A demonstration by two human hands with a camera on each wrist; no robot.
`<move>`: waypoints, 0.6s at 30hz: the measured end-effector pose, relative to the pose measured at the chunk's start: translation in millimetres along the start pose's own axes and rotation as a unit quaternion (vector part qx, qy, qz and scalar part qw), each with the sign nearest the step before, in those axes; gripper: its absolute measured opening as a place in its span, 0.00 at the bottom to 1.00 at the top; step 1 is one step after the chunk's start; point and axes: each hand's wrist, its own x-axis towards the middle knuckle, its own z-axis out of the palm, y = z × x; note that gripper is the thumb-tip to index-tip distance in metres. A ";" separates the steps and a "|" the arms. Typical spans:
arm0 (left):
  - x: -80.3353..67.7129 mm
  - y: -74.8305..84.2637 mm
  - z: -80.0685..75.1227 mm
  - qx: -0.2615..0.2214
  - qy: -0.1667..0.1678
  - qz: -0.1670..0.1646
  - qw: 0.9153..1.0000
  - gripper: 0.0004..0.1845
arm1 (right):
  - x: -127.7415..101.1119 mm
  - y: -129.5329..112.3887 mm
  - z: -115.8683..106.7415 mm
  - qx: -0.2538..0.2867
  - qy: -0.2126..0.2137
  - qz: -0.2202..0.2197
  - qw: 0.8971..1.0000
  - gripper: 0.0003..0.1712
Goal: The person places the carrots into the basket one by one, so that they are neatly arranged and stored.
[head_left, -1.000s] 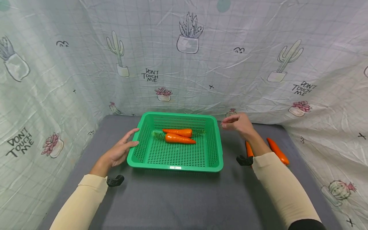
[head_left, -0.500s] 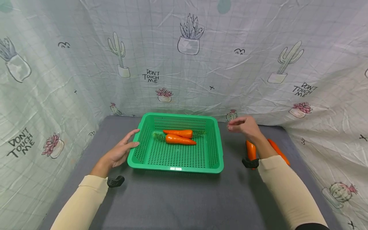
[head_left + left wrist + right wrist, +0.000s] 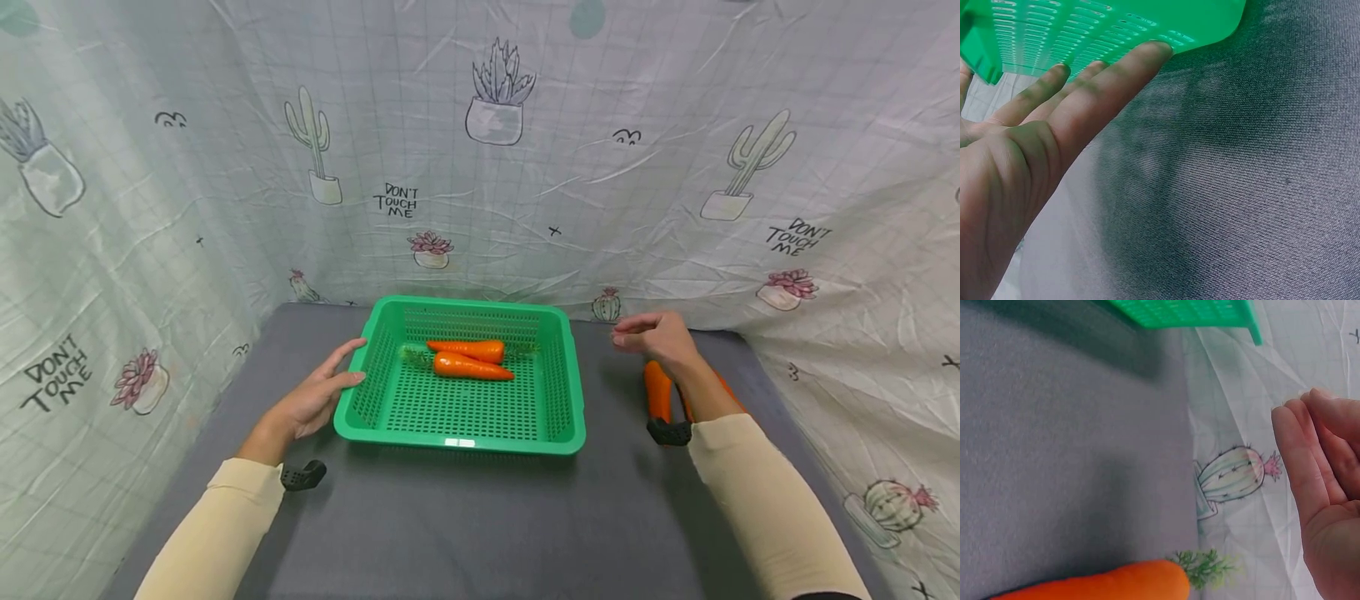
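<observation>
The right hand [image 3: 654, 336] has drifted away from the basket's far right corner and now hangs over the grey mat, while the left hand [image 3: 311, 398] has not budged. From the head view, that right hand is loosely curled, fingers together, holding nothing; just under its wrist lies a smooth orange carrot [image 3: 658, 392], with a second carrot [image 3: 726, 388] mostly hidden behind the forearm. The left hand lies open, straight fingers resting against the left wall of the green plastic basket [image 3: 352, 408], a rectangular tray with slotted mesh sides. Well to the right of those fingers, inside the basket, two tapered carrots [image 3: 471, 358] lie side by side.

Left wrist view now: fingertips [image 3: 1150, 53] flat against the basket's perforated underside edge, palm relaxed, finely woven grey cloth [image 3: 1241, 187] beneath.

Right wrist view: fingers [image 3: 1300, 456] gently bent, empty, and below them the blunt top of the carrot [image 3: 1116, 584] with its feathery green tuft, lying on the felt against the crinkled printed sheet [image 3: 1235, 425].
</observation>
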 end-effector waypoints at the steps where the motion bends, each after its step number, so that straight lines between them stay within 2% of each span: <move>1: -0.2 -0.1 -0.1 0.000 -0.001 0.000 1.000 0.39 | -0.7 1.5 -1.2 0.003 0.000 0.002 1.000 0.25; 9: -0.7 0.7 -0.1 0.000 0.002 0.000 1.000 0.40 | -3.1 14.0 -13.4 -0.004 0.010 0.010 1.000 0.27; 18: -0.5 -0.6 -0.7 0.000 0.006 -0.008 1.000 0.39 | -12.3 31.1 -25.5 0.027 0.020 0.031 0.999 0.27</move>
